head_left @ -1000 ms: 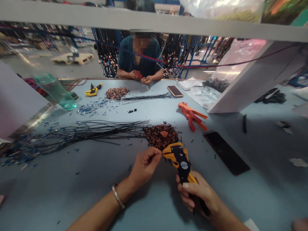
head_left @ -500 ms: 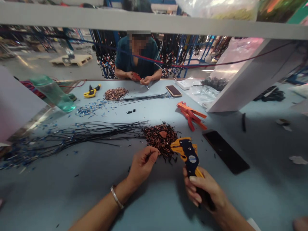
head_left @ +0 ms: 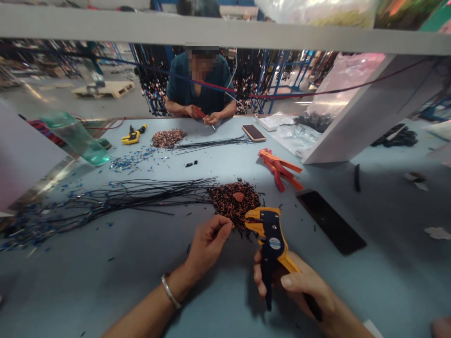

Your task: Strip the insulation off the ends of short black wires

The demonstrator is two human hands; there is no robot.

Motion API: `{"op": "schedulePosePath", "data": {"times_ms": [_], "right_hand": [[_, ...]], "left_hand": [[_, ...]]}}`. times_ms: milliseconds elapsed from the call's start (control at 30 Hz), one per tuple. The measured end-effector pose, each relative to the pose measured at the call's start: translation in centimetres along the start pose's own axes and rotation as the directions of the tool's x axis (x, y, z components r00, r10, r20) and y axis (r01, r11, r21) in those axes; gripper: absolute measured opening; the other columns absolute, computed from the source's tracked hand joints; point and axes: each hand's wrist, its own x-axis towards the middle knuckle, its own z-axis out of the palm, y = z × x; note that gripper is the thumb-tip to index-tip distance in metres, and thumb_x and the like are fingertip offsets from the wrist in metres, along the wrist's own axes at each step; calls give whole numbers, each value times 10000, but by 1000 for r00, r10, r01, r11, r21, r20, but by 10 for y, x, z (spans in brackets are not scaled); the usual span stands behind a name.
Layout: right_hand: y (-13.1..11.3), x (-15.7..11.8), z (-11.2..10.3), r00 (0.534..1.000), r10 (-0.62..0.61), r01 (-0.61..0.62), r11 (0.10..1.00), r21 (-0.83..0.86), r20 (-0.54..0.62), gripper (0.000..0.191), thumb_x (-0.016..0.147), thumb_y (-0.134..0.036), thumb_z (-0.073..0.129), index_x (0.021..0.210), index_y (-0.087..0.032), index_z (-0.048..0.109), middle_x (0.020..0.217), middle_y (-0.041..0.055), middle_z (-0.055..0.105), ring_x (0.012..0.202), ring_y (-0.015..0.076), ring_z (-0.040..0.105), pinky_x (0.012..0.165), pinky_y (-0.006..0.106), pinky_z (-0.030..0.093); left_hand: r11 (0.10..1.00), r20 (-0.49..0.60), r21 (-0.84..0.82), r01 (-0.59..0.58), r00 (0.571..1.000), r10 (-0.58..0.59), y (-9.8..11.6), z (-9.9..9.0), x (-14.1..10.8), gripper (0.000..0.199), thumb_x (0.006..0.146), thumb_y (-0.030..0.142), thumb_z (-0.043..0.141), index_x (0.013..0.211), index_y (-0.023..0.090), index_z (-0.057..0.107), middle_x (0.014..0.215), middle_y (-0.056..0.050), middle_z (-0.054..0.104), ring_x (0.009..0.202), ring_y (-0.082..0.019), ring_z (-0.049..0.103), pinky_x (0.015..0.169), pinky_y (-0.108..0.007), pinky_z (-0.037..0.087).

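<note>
My right hand holds a yellow and dark blue wire stripper by its handles, which are spread apart. Its jaws point left, toward my left hand. That hand is closed in a pinch, thumb against forefinger; whatever lies between the fingertips is too small to make out. Just beyond both hands sits a heap of short black and copper-coloured wire scraps, with a reddish lump on top. Long thin black wires stretch leftward from the heap, ending among blue tips.
Red-orange pliers and a black phone lie to the right. Across the table a person handles a red tool. Another phone, a second scrap pile, a yellow tool and a green bottle lie further back. A shelf spans overhead.
The wire stripper has shifted slightly left and down, closer to my left hand, and its handles have spread apart in my right hand. My left hand has barely moved.
</note>
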Motion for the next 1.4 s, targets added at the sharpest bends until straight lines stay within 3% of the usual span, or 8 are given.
{"op": "schedulePosePath", "data": {"times_ms": [500, 733, 1000, 1200, 1400], "right_hand": [[4, 5, -7, 996, 77, -72, 991, -111, 50, 443, 709, -360, 746, 1064, -116, 646, 905, 100, 666, 741, 194, 654, 681, 309, 510], [13, 6, -6, 998, 54, -56, 992, -115, -19, 401, 702, -431, 754, 918, -112, 641, 686, 19, 594, 501, 114, 570, 484, 235, 488], [17, 3, -3, 994, 63, -81, 973, -215, -88, 418, 696, -471, 749, 864, -115, 605, 634, 2, 570, 453, 97, 536, 441, 222, 473], [17, 2, 1, 981, 25, -80, 955, -287, -193, 422, 718, -527, 711, 791, -140, 560, 470, -53, 495, 326, 54, 420, 327, 153, 340], [17, 3, 2, 976, 13, -72, 962, -265, -219, 409, 707, -510, 722, 776, -144, 553, 439, -62, 486, 301, 46, 402, 310, 139, 325]], "left_hand": [[993, 58, -101, 53, 997, -48, 10, 5, -3, 250, 865, 336, 537, 711, 140, 560, 610, 37, 435, 584, -93, 378, 554, -199, 329], [998, 63, -41, 37, 997, -35, 8, 4, -2, 260, 868, 336, 520, 697, 142, 546, 602, 40, 398, 575, -95, 354, 547, -211, 297], [998, 74, -49, 33, 997, -29, 7, 4, -4, 253, 875, 332, 505, 704, 147, 530, 616, 35, 409, 588, -100, 365, 557, -214, 308], [999, 91, -27, 29, 995, -26, 7, 4, -4, 246, 888, 326, 477, 737, 144, 545, 630, 31, 427, 599, -103, 377, 571, -214, 317], [1000, 86, 13, 15, 996, -16, 5, 5, -3, 221, 890, 325, 471, 813, 144, 571, 640, 30, 448, 597, -108, 398, 567, -214, 332]]}}
